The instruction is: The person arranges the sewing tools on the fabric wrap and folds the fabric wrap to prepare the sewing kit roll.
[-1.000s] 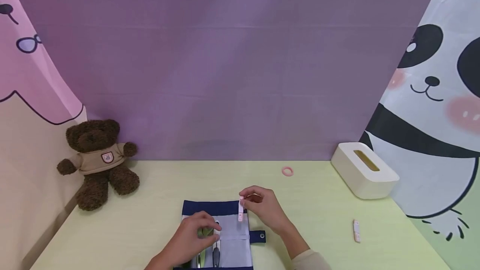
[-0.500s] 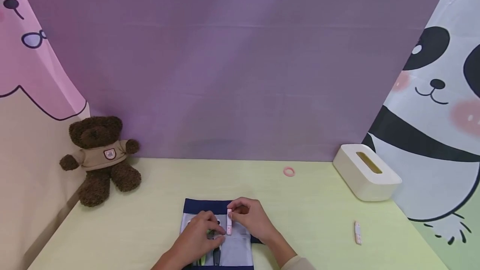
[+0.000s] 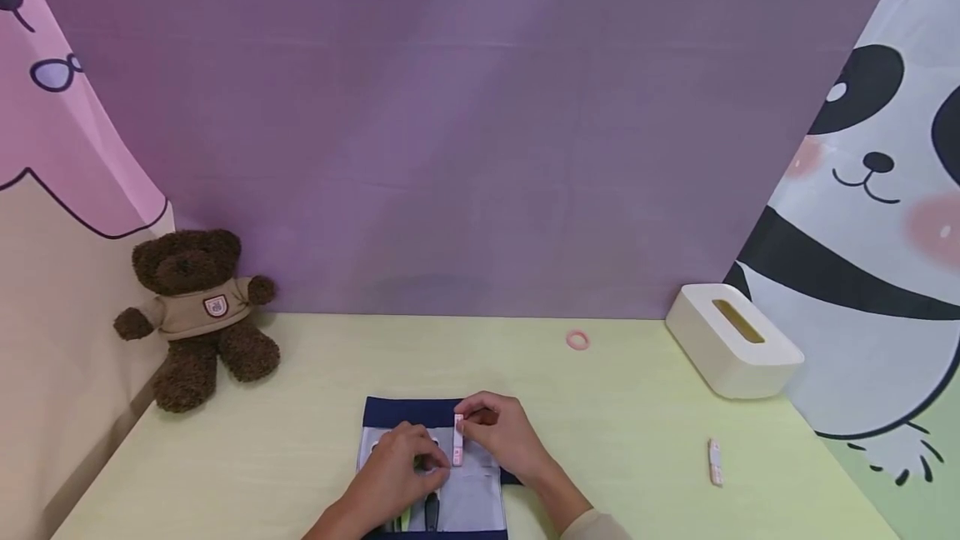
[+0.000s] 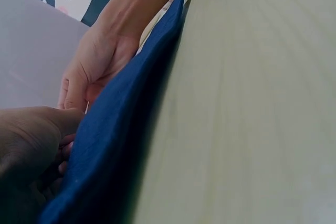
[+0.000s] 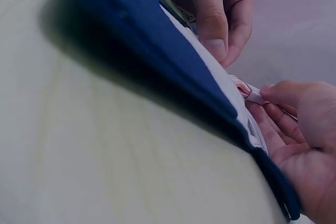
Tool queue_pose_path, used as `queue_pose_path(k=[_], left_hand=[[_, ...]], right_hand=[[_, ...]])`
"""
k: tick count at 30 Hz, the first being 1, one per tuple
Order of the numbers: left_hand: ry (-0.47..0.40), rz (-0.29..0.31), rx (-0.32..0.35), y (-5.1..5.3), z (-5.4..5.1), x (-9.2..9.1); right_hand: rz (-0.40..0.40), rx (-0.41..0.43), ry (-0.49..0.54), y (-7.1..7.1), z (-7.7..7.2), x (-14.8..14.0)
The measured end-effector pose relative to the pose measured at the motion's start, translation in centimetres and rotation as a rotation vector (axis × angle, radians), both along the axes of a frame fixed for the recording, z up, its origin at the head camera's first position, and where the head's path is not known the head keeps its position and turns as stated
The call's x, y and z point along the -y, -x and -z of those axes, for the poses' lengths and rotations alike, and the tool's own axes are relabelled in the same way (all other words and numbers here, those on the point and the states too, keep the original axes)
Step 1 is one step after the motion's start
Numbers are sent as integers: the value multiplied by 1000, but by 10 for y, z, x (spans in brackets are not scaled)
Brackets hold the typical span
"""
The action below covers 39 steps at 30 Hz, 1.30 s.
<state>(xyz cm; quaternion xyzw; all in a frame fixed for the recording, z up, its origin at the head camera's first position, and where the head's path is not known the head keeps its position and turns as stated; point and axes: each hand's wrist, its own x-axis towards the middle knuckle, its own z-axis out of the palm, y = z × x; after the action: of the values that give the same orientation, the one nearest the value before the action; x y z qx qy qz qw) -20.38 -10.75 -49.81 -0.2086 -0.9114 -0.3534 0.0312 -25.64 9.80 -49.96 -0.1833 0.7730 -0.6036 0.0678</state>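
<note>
An open navy fabric tool pouch [image 3: 472, 508] with pale grey lining lies flat at the front middle of the table. My right hand [image 3: 510, 440] pinches a folded tape measure [image 3: 458, 440], white with pink markings, upright over the pouch's pockets. Its layered end [image 5: 244, 88] shows close to the lining in the right wrist view. Thumb and index finger of my left hand [image 3: 397, 473] meet at the pocket edge beside the tape measure and pinch it. Below that hand, a dark-handled tool [image 3: 432, 513] and a green tool [image 3: 406, 518] sit in pockets, partly hidden.
Another folded tape measure [image 3: 716, 463] lies to the right on the table. A pink ring [image 3: 577, 340] lies farther back. At the back right stands a white tissue box [image 3: 738, 357]; a brown teddy bear [image 3: 198, 315] sits at the back left.
My right hand has carried the tape measure left and down to the pouch's pockets. My left hand has shifted slightly right, its thumb and index finger closing together at the pocket edge.
</note>
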Motion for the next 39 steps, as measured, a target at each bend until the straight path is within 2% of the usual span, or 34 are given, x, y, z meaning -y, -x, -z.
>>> queue_pose_path(k=[3,10,21,29,36,39], left_hand=[[-19,16,-17,1,0,1],[-12,34,20,2,0,2],[21,37,-24,2,8,3],[33,38,-11,1,9,1],[35,44,-34,1,10,1],[28,50,-43,1,10,1]], right_hand=[[-5,-10,-8,1,0,0],[-19,-24,-19,-1,-1,3],[0,-48,-44,-3,1,7],[-25,-58,-85,-2,6,5],[-37,-56,-71,-2,8,5],[-24,-84,-88,-3,6,6]])
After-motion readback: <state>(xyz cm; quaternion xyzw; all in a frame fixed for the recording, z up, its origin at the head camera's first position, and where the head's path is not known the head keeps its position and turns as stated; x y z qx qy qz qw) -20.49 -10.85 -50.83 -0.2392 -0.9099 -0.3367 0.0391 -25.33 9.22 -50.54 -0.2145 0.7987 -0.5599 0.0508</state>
